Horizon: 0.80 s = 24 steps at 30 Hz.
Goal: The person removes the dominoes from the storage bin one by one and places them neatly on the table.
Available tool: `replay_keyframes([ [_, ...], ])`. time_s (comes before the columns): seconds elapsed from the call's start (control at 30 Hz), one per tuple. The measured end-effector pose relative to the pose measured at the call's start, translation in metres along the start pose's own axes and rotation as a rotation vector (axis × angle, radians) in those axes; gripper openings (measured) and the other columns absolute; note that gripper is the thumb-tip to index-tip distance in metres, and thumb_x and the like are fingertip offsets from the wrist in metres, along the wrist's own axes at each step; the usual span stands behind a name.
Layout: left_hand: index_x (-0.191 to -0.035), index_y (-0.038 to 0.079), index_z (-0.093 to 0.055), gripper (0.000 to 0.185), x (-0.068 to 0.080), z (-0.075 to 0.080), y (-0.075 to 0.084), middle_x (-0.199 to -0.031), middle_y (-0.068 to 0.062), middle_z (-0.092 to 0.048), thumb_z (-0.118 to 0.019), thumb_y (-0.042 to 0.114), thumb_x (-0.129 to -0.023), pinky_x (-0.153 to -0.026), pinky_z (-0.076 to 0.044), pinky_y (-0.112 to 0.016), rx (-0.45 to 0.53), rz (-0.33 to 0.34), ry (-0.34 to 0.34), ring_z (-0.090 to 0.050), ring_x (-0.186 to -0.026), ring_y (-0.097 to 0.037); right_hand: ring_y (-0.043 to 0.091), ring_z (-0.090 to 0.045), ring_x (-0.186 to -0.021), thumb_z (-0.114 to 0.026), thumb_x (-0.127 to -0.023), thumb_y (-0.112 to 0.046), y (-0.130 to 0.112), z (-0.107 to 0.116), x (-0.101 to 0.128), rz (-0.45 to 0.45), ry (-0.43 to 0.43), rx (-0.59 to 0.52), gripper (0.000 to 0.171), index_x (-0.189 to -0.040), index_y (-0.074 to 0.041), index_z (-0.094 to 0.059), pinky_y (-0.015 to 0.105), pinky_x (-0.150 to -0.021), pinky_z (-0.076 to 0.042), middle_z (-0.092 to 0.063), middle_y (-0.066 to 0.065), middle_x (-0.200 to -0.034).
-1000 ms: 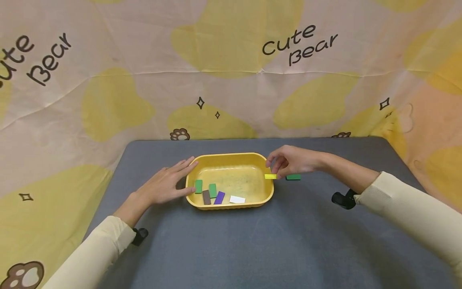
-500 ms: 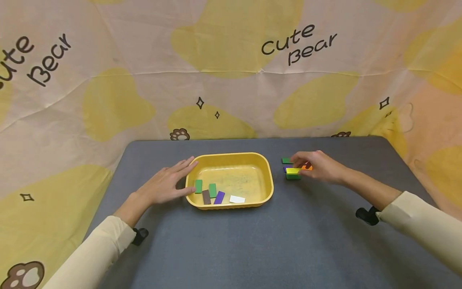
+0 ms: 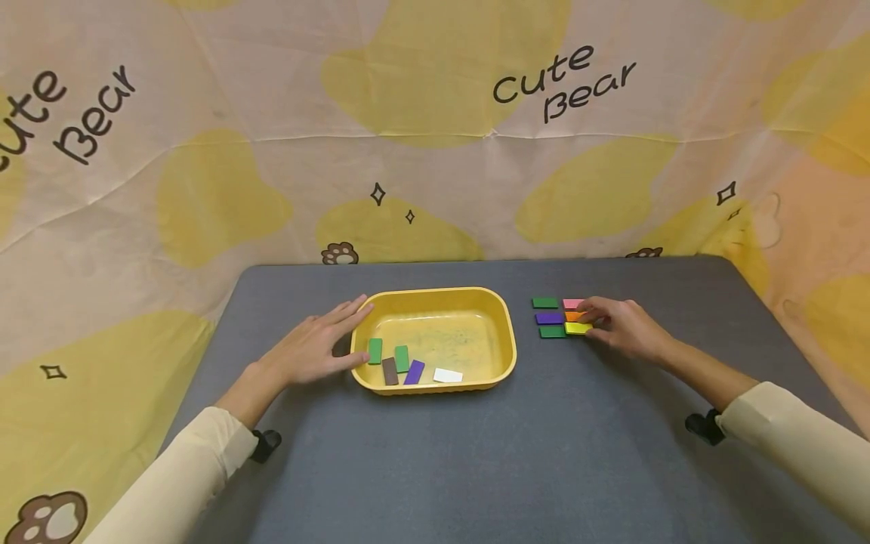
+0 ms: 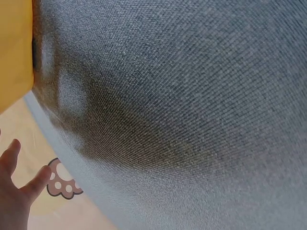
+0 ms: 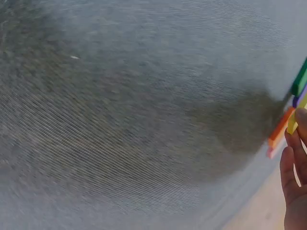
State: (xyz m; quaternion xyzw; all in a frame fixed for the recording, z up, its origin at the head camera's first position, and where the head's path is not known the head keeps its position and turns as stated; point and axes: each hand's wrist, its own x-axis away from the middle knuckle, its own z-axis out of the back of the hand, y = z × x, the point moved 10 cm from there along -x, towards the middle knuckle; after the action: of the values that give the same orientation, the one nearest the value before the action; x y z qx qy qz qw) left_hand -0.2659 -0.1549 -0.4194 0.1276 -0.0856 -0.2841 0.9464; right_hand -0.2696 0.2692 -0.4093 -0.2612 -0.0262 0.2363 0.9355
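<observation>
My right hand [image 3: 625,326] pinches a yellow block [image 3: 578,329] between thumb and fingers at the right end of the front green block [image 3: 552,332]. In the right wrist view the yellow block [image 5: 291,125] shows in the fingertips at the right edge. Behind it lie an orange block [image 3: 572,316] and a pink block [image 3: 571,304], both partly covered by the fingers. A purple block [image 3: 549,319] and another green block [image 3: 545,303] form the left column. My left hand [image 3: 309,344] rests with spread, straight fingers on the left rim of a yellow tray [image 3: 469,344].
Inside the tray, two green blocks, a brown block [image 3: 390,371], a purple one and a white block [image 3: 448,375] lie toward the front and left. The grey table [image 3: 435,468] ends at a printed cloth backdrop [image 3: 435,174] behind.
My right hand has carried the yellow block rightward from the tray's right rim, past the front green block, to the spot in front of the orange block. The left hand has stayed in place.
</observation>
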Motion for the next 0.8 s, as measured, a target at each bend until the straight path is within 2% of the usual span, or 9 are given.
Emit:
replay_keyframes([
  [0.23, -0.16, 0.023, -0.022, 0.084, 0.0, 0.0, 0.0, -0.166, 0.001, -0.016, -0.058, 0.058, -0.093, -0.106, -0.029, -0.068, 0.001, -0.009, 0.005, -0.024, -0.149, -0.035, 0.037, -0.07, -0.099, -0.077, -0.081, 0.007, 0.01, -0.006, 0.004, -0.009, 0.01, 0.013, 0.043, -0.121, 0.006, -0.062, 0.053, -0.088, -0.052, -0.072, 0.02, -0.11],
  [0.8, -0.161, 0.024, -0.021, 0.085, 0.0, 0.0, 0.0, -0.166, 0.001, -0.015, -0.057, 0.06, -0.093, -0.107, -0.027, -0.068, 0.01, 0.003, -0.003, -0.023, -0.149, -0.034, 0.037, -0.069, -0.099, -0.078, -0.078, 0.009, 0.016, -0.009, 0.007, 0.006, 0.019, 0.011, 0.044, -0.119, 0.007, -0.062, 0.052, -0.084, -0.054, -0.073, 0.02, -0.107],
])
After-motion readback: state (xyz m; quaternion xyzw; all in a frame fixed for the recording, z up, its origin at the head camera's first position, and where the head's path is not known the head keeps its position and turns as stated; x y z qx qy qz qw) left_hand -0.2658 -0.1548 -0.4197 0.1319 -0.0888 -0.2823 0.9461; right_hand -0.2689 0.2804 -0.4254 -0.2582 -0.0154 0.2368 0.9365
